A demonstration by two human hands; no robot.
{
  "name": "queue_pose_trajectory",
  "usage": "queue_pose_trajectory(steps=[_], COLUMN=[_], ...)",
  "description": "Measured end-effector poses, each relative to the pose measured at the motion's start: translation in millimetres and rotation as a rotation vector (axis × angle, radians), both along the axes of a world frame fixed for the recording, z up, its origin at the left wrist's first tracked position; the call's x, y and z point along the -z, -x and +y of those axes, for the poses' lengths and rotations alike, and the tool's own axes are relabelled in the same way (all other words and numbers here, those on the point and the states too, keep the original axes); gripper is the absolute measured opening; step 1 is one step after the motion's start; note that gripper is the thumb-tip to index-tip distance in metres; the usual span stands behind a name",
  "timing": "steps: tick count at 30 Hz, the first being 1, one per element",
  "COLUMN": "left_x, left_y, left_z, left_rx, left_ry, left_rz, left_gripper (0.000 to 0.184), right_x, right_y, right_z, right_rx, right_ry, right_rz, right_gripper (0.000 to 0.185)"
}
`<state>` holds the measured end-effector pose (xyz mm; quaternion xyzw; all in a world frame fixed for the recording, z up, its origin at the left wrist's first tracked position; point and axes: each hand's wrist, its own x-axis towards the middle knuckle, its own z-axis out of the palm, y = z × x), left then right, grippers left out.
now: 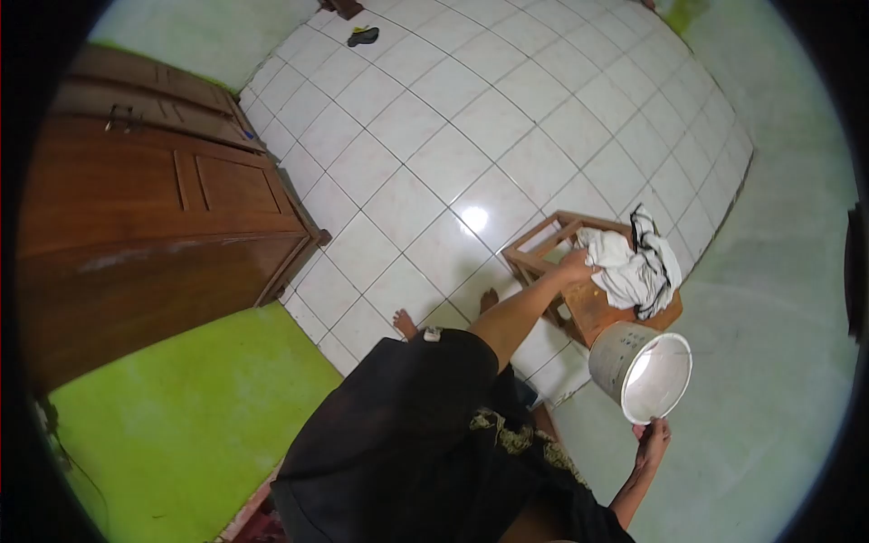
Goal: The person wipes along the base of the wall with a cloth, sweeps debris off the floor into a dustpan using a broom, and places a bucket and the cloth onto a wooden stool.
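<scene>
My left hand (pixel 576 265) reaches across to a white cloth with black trim (pixel 636 276), its fingers closed on the near edge. That cloth lies crumpled on a wooden chair (pixel 597 310), covering part of the seat. A whitish plastic bucket (pixel 620 355) with dark printing on its side is tilted beside the chair, its mouth turned toward me and to the right. My right hand (pixel 653 433) grips the bucket's rim at the bottom. Inside the bucket I see only its pale walls and a bright patch.
A brown wooden cabinet (pixel 154 195) stands at the left. White tiles (pixel 434 136) cover the floor, with a dark shoe-like item (pixel 363 36) far off. A pale green wall (pixel 769 362) runs close on the right. A bright green surface (pixel 190 407) lies at lower left.
</scene>
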<state>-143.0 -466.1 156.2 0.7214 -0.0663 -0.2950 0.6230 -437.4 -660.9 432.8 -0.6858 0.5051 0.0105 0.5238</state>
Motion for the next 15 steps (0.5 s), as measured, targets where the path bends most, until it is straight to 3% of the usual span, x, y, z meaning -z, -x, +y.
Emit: queue_pose_trajectory(steps=[4, 7, 11, 15], left_x=[-50, -52, -12, -47], left_y=[-12, -10, 20, 46], left_z=[21, 21, 23, 49], left_rx=[0.142, 0.161, -0.049, -0.173], left_ry=[-0.227, -0.233, -0.121, -0.135], left_rz=[-0.103, -0.091, -0.201, -0.205], left_gripper=[0.051, 0.049, 0.049, 0.051], right_x=[2, -6, 0, -7], right_y=[-15, -20, -12, -25], right_z=[12, -3, -33, -49], right_rx=[0.039, -0.046, -0.143, -0.267], right_ry=[-0.035, -0.026, -0.062, -0.131], right_rz=[-0.062, -0.028, -0.005, -0.055], right_gripper=[0.031, 0.034, 0.032, 0.026])
